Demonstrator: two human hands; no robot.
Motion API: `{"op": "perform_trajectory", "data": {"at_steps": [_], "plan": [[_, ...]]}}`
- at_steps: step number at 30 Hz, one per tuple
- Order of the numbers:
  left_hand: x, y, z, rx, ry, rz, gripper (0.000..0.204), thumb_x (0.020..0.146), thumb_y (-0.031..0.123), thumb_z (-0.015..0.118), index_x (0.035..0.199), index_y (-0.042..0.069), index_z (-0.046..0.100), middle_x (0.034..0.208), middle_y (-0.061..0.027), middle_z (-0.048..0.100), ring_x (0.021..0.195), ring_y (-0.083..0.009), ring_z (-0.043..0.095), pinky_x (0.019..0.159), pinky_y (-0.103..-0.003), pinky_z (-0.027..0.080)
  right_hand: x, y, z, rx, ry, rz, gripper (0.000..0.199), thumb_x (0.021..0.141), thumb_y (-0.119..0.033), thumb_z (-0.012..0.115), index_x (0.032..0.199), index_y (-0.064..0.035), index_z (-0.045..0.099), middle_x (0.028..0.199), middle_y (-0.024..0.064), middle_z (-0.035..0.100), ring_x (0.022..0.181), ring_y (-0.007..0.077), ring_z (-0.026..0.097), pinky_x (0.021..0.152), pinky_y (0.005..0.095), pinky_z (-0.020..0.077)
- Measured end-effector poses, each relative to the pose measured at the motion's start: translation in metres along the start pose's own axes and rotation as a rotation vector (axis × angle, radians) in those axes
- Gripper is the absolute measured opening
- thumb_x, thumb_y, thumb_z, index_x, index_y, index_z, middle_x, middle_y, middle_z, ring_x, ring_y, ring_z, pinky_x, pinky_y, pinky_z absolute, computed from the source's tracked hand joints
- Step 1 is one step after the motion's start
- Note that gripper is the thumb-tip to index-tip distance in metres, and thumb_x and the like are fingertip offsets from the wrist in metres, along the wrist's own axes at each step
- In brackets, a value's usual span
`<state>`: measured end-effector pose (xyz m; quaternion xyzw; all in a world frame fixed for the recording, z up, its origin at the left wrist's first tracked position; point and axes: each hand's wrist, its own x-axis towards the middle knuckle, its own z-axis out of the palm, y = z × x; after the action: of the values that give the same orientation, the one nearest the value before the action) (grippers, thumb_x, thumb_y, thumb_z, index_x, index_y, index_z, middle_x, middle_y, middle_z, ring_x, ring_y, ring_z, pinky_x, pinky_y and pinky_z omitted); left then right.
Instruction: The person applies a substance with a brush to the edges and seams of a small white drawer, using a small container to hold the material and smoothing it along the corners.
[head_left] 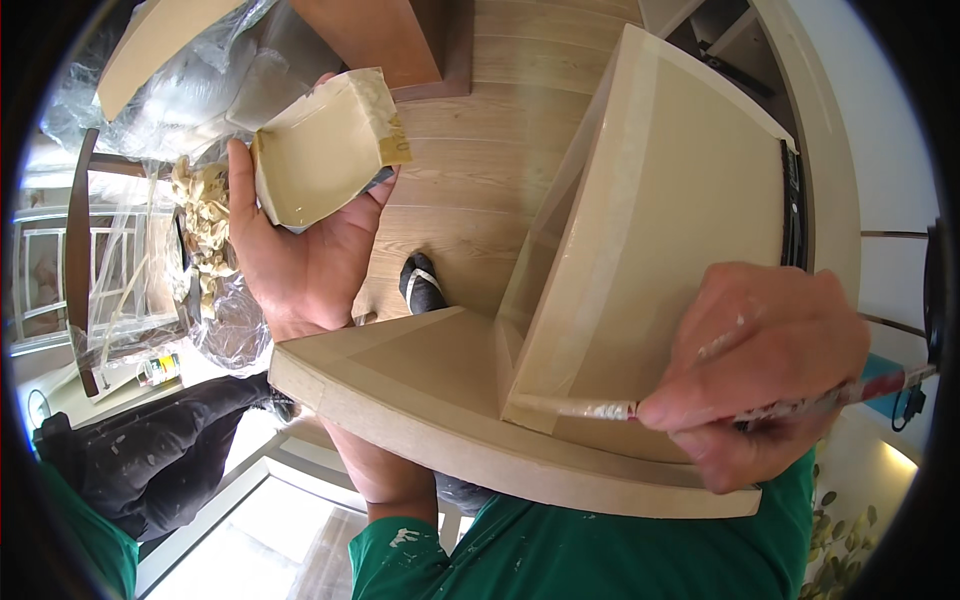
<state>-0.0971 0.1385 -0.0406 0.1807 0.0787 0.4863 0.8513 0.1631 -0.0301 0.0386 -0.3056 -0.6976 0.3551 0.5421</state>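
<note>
1. Left hand (305,240) raised, palm up, fingers curled around a small square paint tub (325,150), gripping it from beneath and along its sides.
2. Tub tilted toward the viewer, open top showing cream paint inside, drips dried along its rim.
3. Right hand (765,370) closed on a thin paintbrush (700,410), pinched between thumb and fingertips, handle sticking out to the right past the knuckles.
4. Brush lying nearly level, pale bristle tip pointing left and touching the lower edge of a cream wooden panel (670,210).
5. Panel standing just above and left of the right hand, joined to a flat cream shelf board (420,375) stretching below both hands.
6. Hands well apart, left one high and left, right one low and right.
7. Wooden floor (490,170) far below between the hands, with one dark sandalled foot (422,285) just right of the left wrist.
8. Crumpled clear plastic sheeting (200,80) behind and left of the left hand.
9. Green paint-flecked sleeve (420,560) under the left forearm.
</note>
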Motion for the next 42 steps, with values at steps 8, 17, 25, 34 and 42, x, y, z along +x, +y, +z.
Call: {"op": "perform_trajectory", "data": {"at_steps": [8, 17, 25, 34, 42], "plan": [[0.000, 0.001, -0.001, -0.026, -0.009, -0.011, 0.063, 0.112, 0.042, 0.037, 0.157, -0.001, 0.032, 0.161, -0.0274, 0.035, 0.148, -0.0473, 0.037, 0.114, -0.061, 0.040, 0.003, -0.004, 0.003, 0.177, -0.014, 0.084, 0.031, 0.066, 0.021, 0.068, 0.096, 0.0158, 0.070, 0.056, 0.0105, 0.061, 0.037, 0.0128, 0.052, 0.035, 0.0236, 0.0337], [0.001, 0.000, 0.008, 0.035, 0.122, -0.014, 0.062, 0.111, 0.052, 0.032, 0.153, 0.007, 0.042, 0.156, -0.0167, 0.049, 0.143, -0.0369, 0.047, 0.110, -0.061, 0.043, -0.002, 0.001, 0.000, 0.102, -0.006, 0.025, 0.030, 0.066, 0.021, 0.069, 0.095, 0.0155, 0.071, 0.060, 0.0112, 0.062, 0.039, 0.0137, 0.055, 0.036, 0.0241, 0.0355], [0.000, -0.001, 0.006, -0.010, 0.075, -0.013, 0.062, 0.111, 0.052, 0.031, 0.153, 0.007, 0.043, 0.155, -0.0169, 0.049, 0.143, -0.0372, 0.046, 0.110, -0.061, 0.043, 0.004, 0.001, -0.008, 0.020, -0.068, 0.033, 0.028, 0.068, 0.019, 0.069, 0.095, 0.0127, 0.071, 0.058, 0.0105, 0.062, 0.039, 0.0152, 0.056, 0.037, 0.0250, 0.0378], [0.000, -0.001, 0.005, -0.031, 0.055, -0.003, 0.059, 0.112, 0.044, 0.036, 0.155, 0.004, 0.038, 0.159, -0.0220, 0.043, 0.146, -0.0424, 0.042, 0.112, -0.061, 0.042, 0.015, -0.014, -0.011, -0.108, -0.129, 0.086, 0.020, 0.071, 0.016, 0.067, 0.091, 0.0124, 0.071, 0.056, 0.0099, 0.063, 0.040, 0.0158, 0.057, 0.038, 0.0257, 0.0397], [0.001, -0.003, 0.014, 0.042, 0.108, 0.035, 0.061, 0.112, 0.047, 0.033, 0.155, 0.005, 0.038, 0.158, -0.0209, 0.045, 0.144, -0.0422, 0.045, 0.108, -0.059, 0.046, 0.003, -0.024, 0.005, -0.147, 0.004, 0.134, 0.017, 0.070, 0.012, 0.067, 0.086, 0.0097, 0.073, 0.059, 0.0109, 0.065, 0.043, 0.0157, 0.056, 0.041, 0.0260, 0.0413]]}}
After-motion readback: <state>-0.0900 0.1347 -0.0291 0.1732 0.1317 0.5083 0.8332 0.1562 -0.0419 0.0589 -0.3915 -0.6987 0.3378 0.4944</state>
